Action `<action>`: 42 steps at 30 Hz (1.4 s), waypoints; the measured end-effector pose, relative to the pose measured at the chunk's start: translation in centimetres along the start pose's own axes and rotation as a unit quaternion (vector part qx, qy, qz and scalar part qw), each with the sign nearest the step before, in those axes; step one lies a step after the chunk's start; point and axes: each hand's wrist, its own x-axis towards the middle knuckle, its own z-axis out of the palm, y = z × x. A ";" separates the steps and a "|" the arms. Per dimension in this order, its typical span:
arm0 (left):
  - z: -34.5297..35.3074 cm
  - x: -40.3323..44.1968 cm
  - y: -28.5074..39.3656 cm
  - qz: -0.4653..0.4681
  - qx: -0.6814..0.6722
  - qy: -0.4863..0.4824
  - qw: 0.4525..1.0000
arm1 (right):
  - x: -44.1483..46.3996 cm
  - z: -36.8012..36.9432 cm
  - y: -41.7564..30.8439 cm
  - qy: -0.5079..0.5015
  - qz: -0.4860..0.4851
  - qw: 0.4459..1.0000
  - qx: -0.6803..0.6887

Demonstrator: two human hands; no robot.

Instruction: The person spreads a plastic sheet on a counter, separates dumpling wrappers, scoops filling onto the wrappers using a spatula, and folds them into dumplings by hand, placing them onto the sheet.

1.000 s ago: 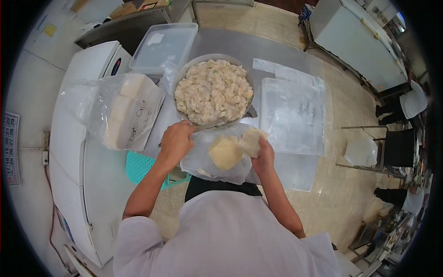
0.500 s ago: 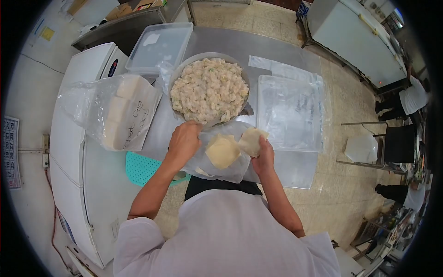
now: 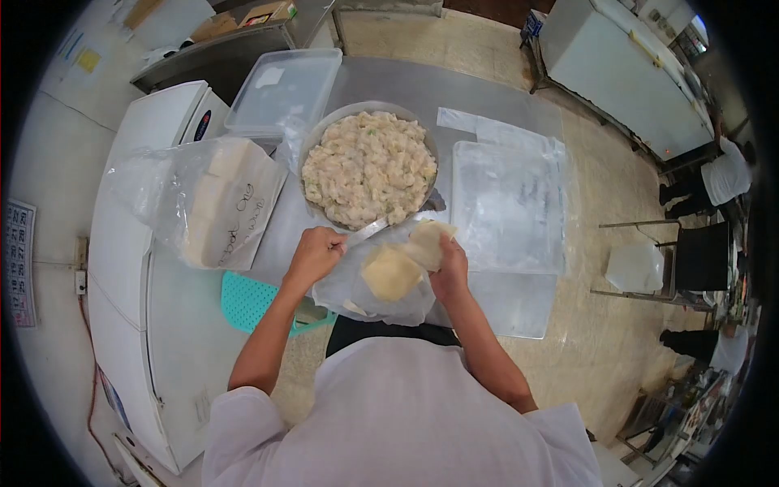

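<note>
My left hand (image 3: 316, 253) is closed around the handle of a flat metal spatula (image 3: 367, 232). Its blade reaches to the near edge of the chunky pale filling (image 3: 369, 166), which is heaped in a wide round metal bowl (image 3: 305, 140). My right hand (image 3: 450, 269) pinches a thin pale dough wrapper (image 3: 428, 243), held close to the bowl's near side. Between my hands a stack of similar wrappers (image 3: 391, 276) lies on a clear plastic sheet (image 3: 337, 294). The spatula's handle is mostly hidden in my fingers.
Left of the bowl sits a plastic bag of white blocks (image 3: 223, 203) with handwriting. A clear lidded tub (image 3: 284, 89) stands behind it. A plastic-covered tray (image 3: 507, 207) lies on the right of the metal table (image 3: 511, 304). A turquoise basket (image 3: 247, 304) is below left. Two people work far right.
The spatula blade has come into view at the filling's near edge as my left hand moved slightly down. My right hand has brought the wrapper a little left, toward the bowl.
</note>
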 end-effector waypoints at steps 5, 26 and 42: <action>0.3 0.4 -0.1 -0.226 -0.271 -0.113 0.929 | -0.3 2.5 -0.7 0.023 0.011 1.000 -0.018; -0.2 -5.2 5.2 0.113 0.057 0.118 0.985 | 2.0 6.1 -3.5 -0.057 0.038 0.988 0.139; -4.3 -2.9 6.3 0.103 0.180 0.079 0.975 | 1.2 0.7 -2.7 -0.007 -0.010 0.996 0.091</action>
